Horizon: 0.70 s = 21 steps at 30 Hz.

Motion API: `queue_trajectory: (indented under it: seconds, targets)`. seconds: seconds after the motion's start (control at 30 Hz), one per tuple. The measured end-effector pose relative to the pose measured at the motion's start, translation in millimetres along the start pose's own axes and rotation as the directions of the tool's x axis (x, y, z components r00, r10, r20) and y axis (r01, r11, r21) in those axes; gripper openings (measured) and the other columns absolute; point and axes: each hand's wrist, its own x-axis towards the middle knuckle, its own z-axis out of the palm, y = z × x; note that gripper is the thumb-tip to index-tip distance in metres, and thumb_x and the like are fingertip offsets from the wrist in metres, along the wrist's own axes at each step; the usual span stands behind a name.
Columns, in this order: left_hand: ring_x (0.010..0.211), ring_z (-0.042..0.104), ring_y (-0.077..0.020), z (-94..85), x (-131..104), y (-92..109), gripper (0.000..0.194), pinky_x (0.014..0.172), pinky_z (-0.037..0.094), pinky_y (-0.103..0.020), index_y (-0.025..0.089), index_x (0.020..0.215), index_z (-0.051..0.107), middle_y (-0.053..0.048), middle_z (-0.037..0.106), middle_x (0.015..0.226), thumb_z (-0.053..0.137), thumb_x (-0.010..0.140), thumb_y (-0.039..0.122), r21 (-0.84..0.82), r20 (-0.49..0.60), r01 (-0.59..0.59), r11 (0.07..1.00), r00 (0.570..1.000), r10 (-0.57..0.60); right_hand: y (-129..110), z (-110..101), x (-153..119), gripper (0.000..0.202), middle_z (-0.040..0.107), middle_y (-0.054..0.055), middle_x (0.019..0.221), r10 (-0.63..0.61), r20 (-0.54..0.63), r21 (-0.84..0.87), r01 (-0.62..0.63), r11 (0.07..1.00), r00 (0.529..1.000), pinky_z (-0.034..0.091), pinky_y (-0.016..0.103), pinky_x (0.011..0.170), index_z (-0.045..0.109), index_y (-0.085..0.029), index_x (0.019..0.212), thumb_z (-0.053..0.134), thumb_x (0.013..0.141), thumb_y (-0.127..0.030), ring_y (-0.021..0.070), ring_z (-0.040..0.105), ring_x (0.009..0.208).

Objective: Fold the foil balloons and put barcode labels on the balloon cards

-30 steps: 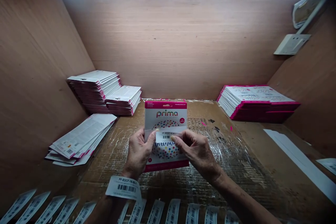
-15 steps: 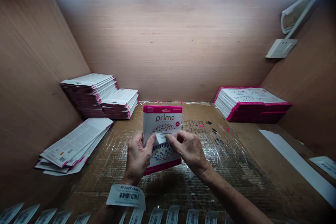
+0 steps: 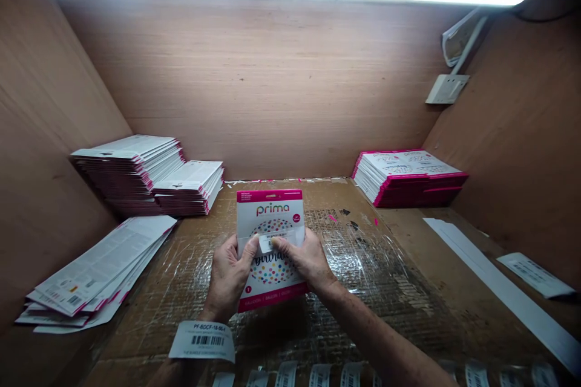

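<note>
Between my hands stands a flat white and pink balloon packet [image 3: 272, 284] marked "prima", its printed front facing me. My left hand [image 3: 229, 272] grips its left edge, thumb on the front. My right hand [image 3: 308, 260] grips the right edge, and its thumb presses on a small white barcode label [image 3: 265, 243] across the middle of the front. Part of that label is hidden under the thumbs. Another barcode label [image 3: 203, 341] clings to my left wrist.
Stacked packets [image 3: 131, 175] stand at the back left, with loose packets [image 3: 91, 278] in front. Another packet stack [image 3: 411, 178] is at the back right. A white paper strip [image 3: 490, 284] and a label sheet [image 3: 535, 274] lie right. Several labels [image 3: 320, 375] line the near edge.
Both thumbs have come down onto the label, which now lies flatter against the packet. The packet faces me more squarely. The whole view has shifted and tilted slightly.
</note>
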Motion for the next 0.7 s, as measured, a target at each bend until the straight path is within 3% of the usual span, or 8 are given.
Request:
queue_trajectory:
  seconds: [0.07,0.13,0.27,0.33,0.43,0.53,0.63,0.7]
  targets:
    - [0.076,0.073,-0.0270,3.9,3.2,0.4,0.047,0.067,0.059,-0.035,0.013,0.100,0.064,-0.010,0.078,0.087,0.077,0.069,0.046,-0.048,0.017,0.082,0.995,0.997,-0.081,1.8,-2.1,3.3,0.060,0.072,0.011,0.100,-0.003,-0.102,-0.060,-0.003,0.998,0.995,0.055,0.040,0.079,0.060,-0.017,0.099,0.083,0.056,-0.053,0.0285,0.068,0.091]
    - [0.075,0.074,-0.0274,7.1,8.4,-0.4,0.050,0.065,0.060,-0.036,0.013,0.099,0.065,-0.011,0.078,0.087,0.083,0.062,0.042,-0.023,-0.003,0.113,0.993,0.994,-0.114,1.2,-7.6,3.7,0.060,0.071,0.011,0.102,-0.001,-0.109,-0.050,-0.004,0.999,0.994,0.055,0.039,0.080,0.058,-0.018,0.101,0.082,0.058,-0.052,0.0277,0.068,0.093]
    - [0.078,0.075,-0.0292,17.5,22.3,-6.9,0.050,0.068,0.062,-0.040,0.014,0.100,0.065,-0.012,0.078,0.091,0.084,0.062,0.039,-0.017,0.039,0.143,0.990,0.989,-0.142,6.3,-25.2,-9.8,0.059,0.070,0.010,0.110,0.025,0.089,0.173,-0.041,0.984,0.996,0.055,0.042,0.086,0.055,-0.018,0.113,0.074,0.071,-0.054,0.0269,0.067,0.099]
    - [0.081,0.074,-0.0315,26.9,27.0,-9.8,0.051,0.070,0.062,-0.042,0.014,0.101,0.063,-0.014,0.078,0.094,0.084,0.062,0.040,-0.014,0.112,0.196,0.981,0.975,-0.193,12.9,-39.4,-16.8,0.058,0.070,0.011,0.109,0.014,0.112,0.209,-0.037,0.977,0.994,0.054,0.044,0.087,0.055,-0.016,0.114,0.070,0.075,-0.056,0.0272,0.068,0.097]
    - [0.104,0.068,-0.0352,40.7,28.4,-8.8,0.062,0.084,0.058,-0.044,0.013,0.109,0.059,-0.020,0.071,0.114,0.084,0.060,0.042,0.007,0.212,0.248,0.969,0.946,-0.244,17.9,-75.9,-10.1,0.054,0.071,0.012,0.106,-0.019,0.022,-0.107,0.021,0.994,1.000,0.056,0.041,0.080,0.054,-0.014,0.115,0.056,0.084,-0.059,0.0265,0.069,0.092]
    - [0.127,0.051,-0.0321,39.6,26.7,-0.1,0.069,0.103,0.047,-0.041,0.014,0.121,0.052,-0.022,0.053,0.139,0.079,0.065,0.045,0.038,0.158,0.202,0.979,0.966,-0.205,10.6,-127.2,21.8,0.048,0.070,0.013,0.107,-0.060,-0.076,-0.598,0.003,0.802,0.995,0.054,0.037,0.079,0.056,-0.013,0.115,0.044,0.092,-0.054,0.0249,0.068,0.094]
    - [0.127,0.052,-0.0316,12.5,28.0,9.0,0.071,0.101,0.049,-0.039,0.018,0.124,0.051,-0.018,0.053,0.141,0.079,0.065,0.047,0.060,0.068,0.164,0.985,0.983,-0.168,4.1,-166.3,61.0,0.048,0.061,0.020,0.123,-0.128,-0.179,-0.775,-0.060,0.629,0.976,0.044,0.044,0.094,0.054,-0.009,0.120,0.050,0.091,-0.047,0.0317,0.057,0.114]
    - [0.122,0.056,-0.0332,-17.3,30.7,8.5,0.074,0.092,0.056,-0.036,0.021,0.121,0.055,-0.015,0.058,0.136,0.083,0.058,0.048,0.077,0.045,0.192,0.978,0.980,-0.196,9.7,-174.2,80.1,0.053,0.049,0.026,0.135,-0.179,-0.222,-0.858,-0.105,0.503,0.958,0.032,0.049,0.103,0.050,-0.007,0.127,0.054,0.089,-0.044,0.0366,0.043,0.127]
